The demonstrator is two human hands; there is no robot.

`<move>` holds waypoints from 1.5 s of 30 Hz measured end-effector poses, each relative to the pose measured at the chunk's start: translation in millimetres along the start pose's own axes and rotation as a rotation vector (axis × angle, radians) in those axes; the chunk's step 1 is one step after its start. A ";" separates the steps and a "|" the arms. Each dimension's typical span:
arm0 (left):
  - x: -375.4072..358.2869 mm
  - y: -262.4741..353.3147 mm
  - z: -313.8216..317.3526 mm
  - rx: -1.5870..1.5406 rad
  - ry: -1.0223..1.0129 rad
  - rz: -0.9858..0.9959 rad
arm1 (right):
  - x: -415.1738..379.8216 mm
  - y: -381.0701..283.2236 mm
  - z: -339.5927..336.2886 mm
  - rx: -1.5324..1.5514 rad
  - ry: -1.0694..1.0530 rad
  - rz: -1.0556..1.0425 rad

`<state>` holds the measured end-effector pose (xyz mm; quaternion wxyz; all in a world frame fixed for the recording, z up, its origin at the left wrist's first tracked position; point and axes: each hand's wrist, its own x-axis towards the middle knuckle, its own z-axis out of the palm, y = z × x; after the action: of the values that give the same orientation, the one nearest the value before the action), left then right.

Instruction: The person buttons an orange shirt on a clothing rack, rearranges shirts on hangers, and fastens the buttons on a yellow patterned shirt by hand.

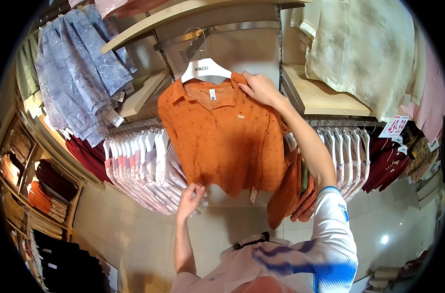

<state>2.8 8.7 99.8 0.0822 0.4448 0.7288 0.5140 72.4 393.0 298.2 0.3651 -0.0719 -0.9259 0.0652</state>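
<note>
An orange shirt (225, 141) with small dark dots and an open collar is on a white hanger (206, 68) marked "BOKESI". The hanger's wire hook reaches up to a metal wall bracket (197, 46). My right hand (262, 89) is closed on the shirt's shoulder beside the collar, its thumb on the front. Down at the lower left hem, my left hand (190, 199) pinches the fabric between bent fingers. A price tag (253, 195) dangles below the hem. The right sleeve side hangs partly behind my right forearm.
White hangers with pale patterned garments (144, 171) line a rail on the left; more hangers (344, 161) line the right. Blue patterned clothing (78, 73) and a pale green garment (361, 53) hang higher up. Wooden shelves (325, 95) jut from the wall. Tiled floor (232, 224) lies below.
</note>
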 end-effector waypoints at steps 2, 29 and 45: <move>0.5 -3.9 -4.3 -0.020 -0.019 -0.022 | 6.1 7.4 5.5 -0.024 -0.013 0.007; 23.7 -60.7 120.1 -0.215 -0.567 -0.067 | -297.1 7.5 62.0 -0.424 -0.351 0.664; 37.3 -41.4 158.6 -0.315 -0.711 -0.118 | -315.2 9.4 83.2 0.270 0.268 0.812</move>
<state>49.0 140.1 5.6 0.4263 0.5344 0.5913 0.4279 244.1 339.6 26.1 0.4330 -0.3890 -0.7502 0.3136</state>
